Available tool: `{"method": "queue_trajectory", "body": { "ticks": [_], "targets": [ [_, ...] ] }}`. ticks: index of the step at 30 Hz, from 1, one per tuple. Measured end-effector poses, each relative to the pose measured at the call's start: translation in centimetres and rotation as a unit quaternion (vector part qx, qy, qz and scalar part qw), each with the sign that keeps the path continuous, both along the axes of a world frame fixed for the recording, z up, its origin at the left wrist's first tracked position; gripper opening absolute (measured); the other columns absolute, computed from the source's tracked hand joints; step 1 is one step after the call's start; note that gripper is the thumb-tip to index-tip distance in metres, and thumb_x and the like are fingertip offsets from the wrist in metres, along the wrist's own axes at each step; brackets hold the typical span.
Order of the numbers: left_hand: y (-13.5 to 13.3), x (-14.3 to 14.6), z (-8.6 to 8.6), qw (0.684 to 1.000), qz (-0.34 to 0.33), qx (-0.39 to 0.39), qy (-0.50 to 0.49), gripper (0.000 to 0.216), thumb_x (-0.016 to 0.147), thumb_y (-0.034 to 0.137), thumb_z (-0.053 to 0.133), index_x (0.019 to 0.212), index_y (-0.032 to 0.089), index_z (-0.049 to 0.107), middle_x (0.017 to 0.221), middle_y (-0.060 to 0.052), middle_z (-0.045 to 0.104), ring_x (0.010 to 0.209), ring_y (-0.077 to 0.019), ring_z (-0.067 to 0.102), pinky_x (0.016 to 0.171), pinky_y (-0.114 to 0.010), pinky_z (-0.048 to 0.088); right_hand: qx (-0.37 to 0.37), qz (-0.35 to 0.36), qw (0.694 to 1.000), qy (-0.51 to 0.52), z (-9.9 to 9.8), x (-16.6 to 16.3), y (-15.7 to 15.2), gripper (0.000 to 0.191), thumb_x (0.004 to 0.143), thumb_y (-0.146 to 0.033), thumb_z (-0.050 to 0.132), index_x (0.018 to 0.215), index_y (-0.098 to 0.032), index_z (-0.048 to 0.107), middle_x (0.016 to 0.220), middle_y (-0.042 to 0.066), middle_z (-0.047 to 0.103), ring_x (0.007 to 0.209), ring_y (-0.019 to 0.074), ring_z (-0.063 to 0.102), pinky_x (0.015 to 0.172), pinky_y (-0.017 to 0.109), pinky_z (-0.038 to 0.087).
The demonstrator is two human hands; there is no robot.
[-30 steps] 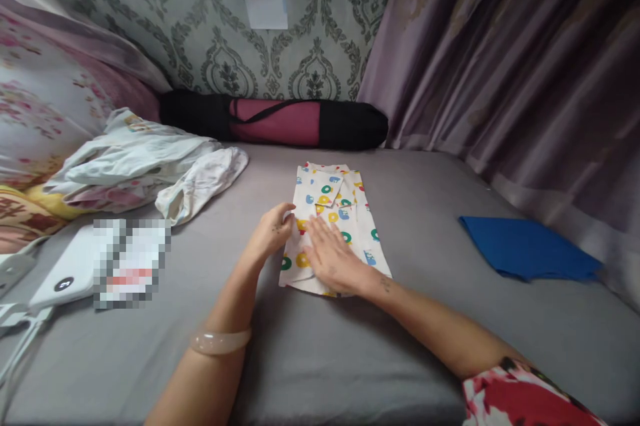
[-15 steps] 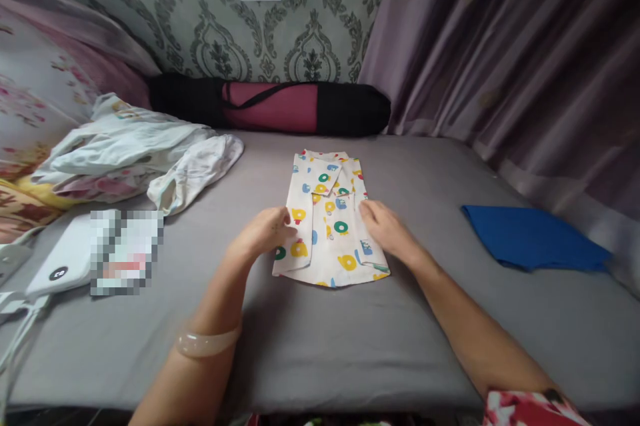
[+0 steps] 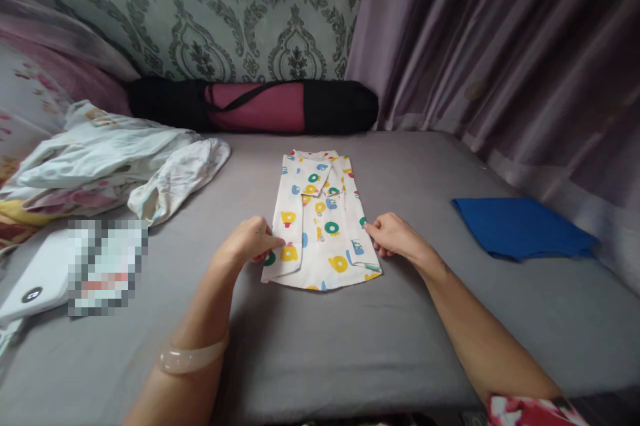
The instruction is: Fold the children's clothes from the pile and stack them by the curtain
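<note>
A small white collared shirt (image 3: pixel 320 259), printed with yellow, green, blue and red figures, lies with its sides folded inward and its collar at the far end. Its curved hem faces me. My left hand (image 3: pixel 253 239) is closed in a pinch on the shirt's left side edge, thumb on top. On the opposite edge my right hand (image 3: pixel 396 235) also pinches the cloth between thumb and fingers. The undersides of the fingers on both hands are partly hidden.
Grey sheet (image 3: pixel 310 353) covers the bed. Folded blue cloth (image 3: pixel 520 229) lies at right, with a heap of light clothes (image 3: pixel 110 159) at left. Near that heap is a white device (image 3: pixel 43 273) beside a blurred-out item (image 3: pixel 107 269). A black and maroon bag (image 3: pixel 255 106) lies along the wall.
My right hand has moved from lying over the shirt's right edge to pinching it from outside. My left hand has closed on the left edge, slightly lower. The view has shifted a little right.
</note>
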State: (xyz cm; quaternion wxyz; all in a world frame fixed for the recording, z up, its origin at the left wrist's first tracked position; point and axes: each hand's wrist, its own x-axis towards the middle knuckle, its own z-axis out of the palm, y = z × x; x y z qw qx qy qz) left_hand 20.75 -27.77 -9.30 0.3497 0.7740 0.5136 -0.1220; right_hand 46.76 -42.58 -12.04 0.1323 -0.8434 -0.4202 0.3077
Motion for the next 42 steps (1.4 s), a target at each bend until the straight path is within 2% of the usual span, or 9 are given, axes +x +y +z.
{"method": "queue_trajectory", "body": {
  "ticks": [8,12,15,19,25,31,34,36,42],
  "targets": [
    [0.3,-0.2,-0.2,0.996,-0.049,0.067,0.021,0.026,0.069,0.044,0.064,0.066,0.018,0.059,0.065,-0.002,0.066,0.06,-0.0153,0.058,0.047,-0.023,0.034,-0.069,0.088,0.994,-0.014,0.3,0.6,-0.6,0.036,0.084,-0.038,0.051,0.055,-0.017,0.058,0.051,0.004,0.065,0.039,0.0116,0.059,0.042,0.019,0.042],
    [-0.4,0.2,0.7,1.0,-0.009,0.021,-0.009,0.022,0.072,0.038,0.063,0.072,0.017,0.056,0.064,-0.002,0.063,0.056,-0.0137,0.059,0.046,-0.021,0.038,-0.063,0.103,0.993,-0.009,0.3,0.6,-0.7,0.031,0.082,-0.035,0.051,0.058,-0.017,0.059,0.052,0.003,0.066,0.041,0.0108,0.059,0.043,0.018,0.04],
    [-0.8,0.2,1.0,0.999,0.02,-0.009,-0.035,0.028,0.072,0.037,0.065,0.087,0.016,0.055,0.071,-0.003,0.064,0.054,-0.0146,0.06,0.045,-0.022,0.041,-0.051,0.114,0.992,-0.002,0.4,0.5,-0.8,0.026,0.081,-0.032,0.051,0.061,-0.017,0.059,0.054,0.003,0.066,0.044,0.0107,0.06,0.043,0.017,0.038],
    [-0.8,-0.2,0.8,0.994,0.048,-0.029,-0.089,0.055,0.07,0.039,0.068,0.116,0.017,0.045,0.082,-0.003,0.064,0.06,-0.0157,0.063,0.046,-0.022,0.047,-0.032,0.095,0.995,-0.002,0.9,0.1,-1.0,0.017,0.081,-0.03,0.053,0.07,-0.018,0.059,0.055,0.001,0.066,0.045,0.0114,0.06,0.041,0.017,0.037],
    [-0.9,-0.6,1.3,0.981,-0.067,-0.139,-0.118,0.055,0.076,0.052,0.061,0.122,0.022,0.052,0.066,0.004,0.06,0.048,-0.0129,0.058,0.046,-0.022,0.045,-0.005,0.046,0.993,0.111,2.6,-0.5,-1.1,0.023,0.085,-0.034,0.055,0.098,-0.016,0.057,0.056,0.002,0.065,0.045,0.0133,0.059,0.039,0.019,0.04],
    [-0.2,-1.2,1.8,0.967,-0.153,-0.157,-0.132,0.045,0.075,0.05,0.06,0.105,0.018,0.067,0.076,-0.003,0.066,0.061,-0.0144,0.06,0.054,-0.022,0.046,-0.013,0.202,0.947,0.25,3.2,1.7,-1.9,0.061,0.074,-0.016,0.058,0.134,-0.016,0.048,0.092,0.005,0.069,0.072,0.0135,0.065,0.055,0.02,0.048],
    [0.3,-2.0,2.0,0.967,-0.18,-0.121,-0.132,0.047,0.073,0.039,0.06,0.116,0.021,0.065,0.086,-0.002,0.066,0.07,-0.0149,0.059,0.059,-0.022,0.046,0.016,0.248,0.934,0.258,2.4,2.9,-2.1,0.067,0.067,-0.01,0.056,0.133,-0.013,0.05,0.101,0.006,0.068,0.081,0.0142,0.063,0.071,0.024,0.049],
    [0.7,-2.6,2.1,0.966,-0.201,-0.093,-0.133,0.054,0.072,0.035,0.06,0.125,0.025,0.06,0.098,-0.003,0.067,0.079,-0.0166,0.061,0.066,-0.022,0.047,0.04,0.26,0.929,0.26,1.9,3.2,-2.0,0.061,0.067,-0.01,0.055,0.127,-0.012,0.054,0.102,0.006,0.067,0.087,0.0152,0.062,0.077,0.026,0.048],
    [1.4,-4.1,1.3,0.949,-0.244,-0.104,-0.168,0.073,0.073,0.029,0.062,0.143,0.029,0.041,0.143,-0.004,0.048,0.123,-0.024,0.05,0.092,-0.026,0.046,0.059,0.265,0.952,0.143,1.6,2.1,-1.5,0.028,0.075,-0.019,0.057,0.102,-0.016,0.065,0.083,0.002,0.063,0.073,0.0141,0.056,0.065,0.023,0.042]
  ]
}}
